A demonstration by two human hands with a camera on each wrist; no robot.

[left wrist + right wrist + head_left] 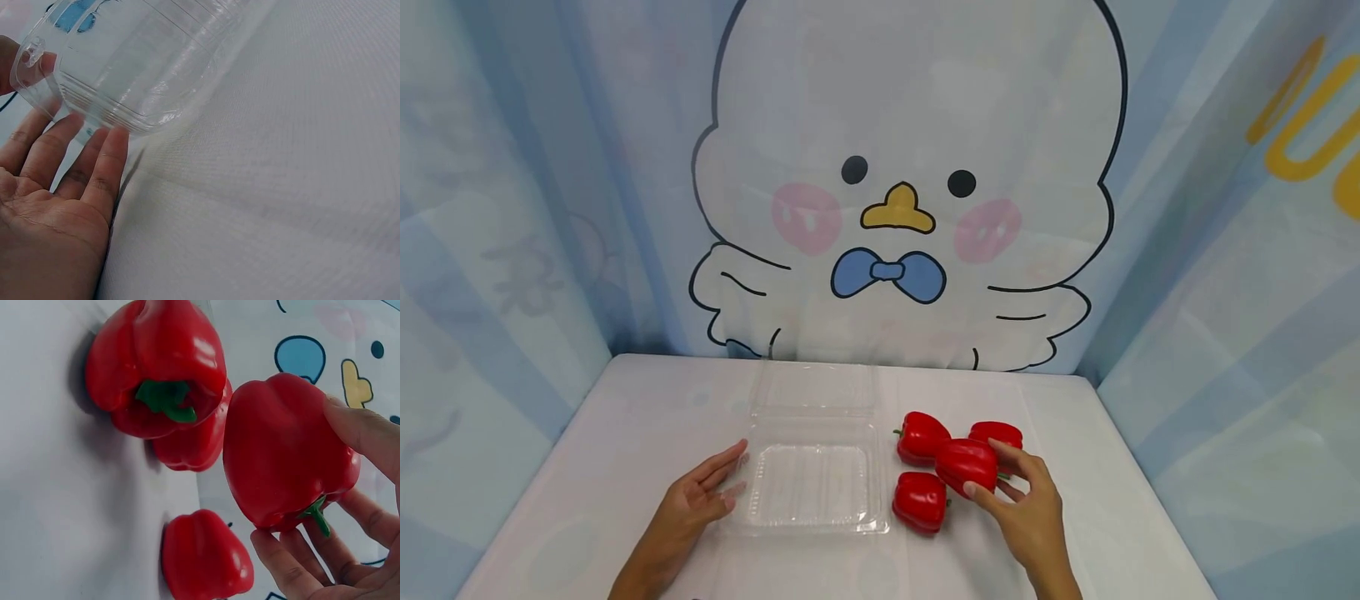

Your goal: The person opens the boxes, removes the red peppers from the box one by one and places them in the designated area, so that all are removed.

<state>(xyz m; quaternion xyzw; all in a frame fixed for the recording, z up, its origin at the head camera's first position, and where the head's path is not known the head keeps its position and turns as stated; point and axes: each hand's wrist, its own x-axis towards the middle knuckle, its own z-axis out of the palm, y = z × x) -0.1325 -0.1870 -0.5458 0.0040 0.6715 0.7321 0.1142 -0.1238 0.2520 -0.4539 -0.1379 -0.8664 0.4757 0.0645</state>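
My right hand [1030, 512] holds a red bell pepper [966, 465] between thumb and fingers. In the right wrist view this bell pepper [287, 450] is raised off the table, its green stem toward the palm. Another red bell pepper [922, 438] lies behind it, one more bell pepper [921, 502] lies nearer the front, and a third bell pepper [996, 433] is partly hidden at the back right. To the left stands a clear plastic clamshell box [812, 487] with its lid [814, 389] folded back. My left hand [692, 496] touches the box's left side with fairly straight fingers.
A white-covered table [647, 417] bears everything. Behind it hangs a curtain [895, 108] printed with a cartoon bird, and light blue cloth closes off the left and right sides.
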